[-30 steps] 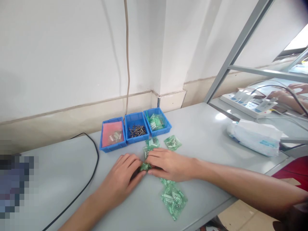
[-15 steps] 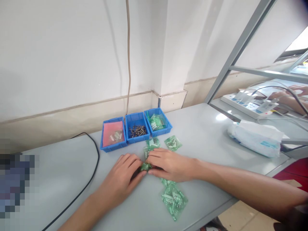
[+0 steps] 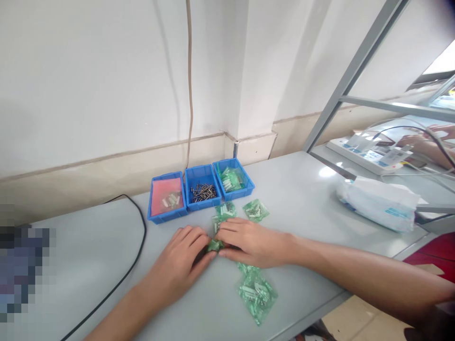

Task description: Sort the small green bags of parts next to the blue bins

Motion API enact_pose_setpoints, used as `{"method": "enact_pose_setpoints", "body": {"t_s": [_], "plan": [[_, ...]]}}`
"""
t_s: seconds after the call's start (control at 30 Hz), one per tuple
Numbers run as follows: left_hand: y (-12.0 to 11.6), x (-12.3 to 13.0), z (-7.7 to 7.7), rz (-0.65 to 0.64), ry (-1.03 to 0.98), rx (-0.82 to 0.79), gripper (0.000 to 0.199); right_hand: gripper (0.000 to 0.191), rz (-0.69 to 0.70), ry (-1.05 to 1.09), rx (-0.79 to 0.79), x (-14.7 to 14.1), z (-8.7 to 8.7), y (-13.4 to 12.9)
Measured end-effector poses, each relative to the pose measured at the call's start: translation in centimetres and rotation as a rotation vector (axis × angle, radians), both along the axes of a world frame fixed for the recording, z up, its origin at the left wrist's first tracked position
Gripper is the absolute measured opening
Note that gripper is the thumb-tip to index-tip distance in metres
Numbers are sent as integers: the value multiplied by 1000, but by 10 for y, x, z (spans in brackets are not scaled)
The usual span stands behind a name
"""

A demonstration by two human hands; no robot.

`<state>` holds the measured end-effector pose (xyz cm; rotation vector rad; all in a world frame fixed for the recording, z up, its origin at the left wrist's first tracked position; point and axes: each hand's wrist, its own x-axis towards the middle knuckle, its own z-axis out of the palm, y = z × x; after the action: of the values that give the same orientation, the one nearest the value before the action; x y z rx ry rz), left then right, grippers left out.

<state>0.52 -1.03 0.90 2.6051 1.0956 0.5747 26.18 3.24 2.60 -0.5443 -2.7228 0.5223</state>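
Observation:
My left hand (image 3: 185, 255) and my right hand (image 3: 250, 244) meet over the grey table, thumbs and fingers closed from both sides on a small green plastic bag (image 3: 215, 245). Most of that bag is hidden by my fingers. Just behind my right hand lie another green bag (image 3: 226, 209) and a partly covered one (image 3: 216, 225). A further green bag (image 3: 256, 210) sits apart to the right. Nearer me, a green bag (image 3: 258, 296) with pale plugs and metal screws inside lies flat, touching a crumpled green piece (image 3: 248, 268).
Three blue bins stand along the wall: one with a pink sheet (image 3: 166, 192) and pale plugs, one with loose screws (image 3: 203, 192), one with green bags (image 3: 232, 179). A black cable (image 3: 137, 255) runs at left. A white tissue pack (image 3: 378, 203) lies right, near a metal frame (image 3: 337, 106). Another person's hands (image 3: 423, 144) show beyond.

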Motion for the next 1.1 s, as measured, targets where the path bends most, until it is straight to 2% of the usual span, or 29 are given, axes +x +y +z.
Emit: {"method": "enact_pose_setpoints", "body": {"t_s": [1.1], "plan": [[-1,-1,1,-1,0,-20,14,23,-4,6,-59,0,3,-1]]}}
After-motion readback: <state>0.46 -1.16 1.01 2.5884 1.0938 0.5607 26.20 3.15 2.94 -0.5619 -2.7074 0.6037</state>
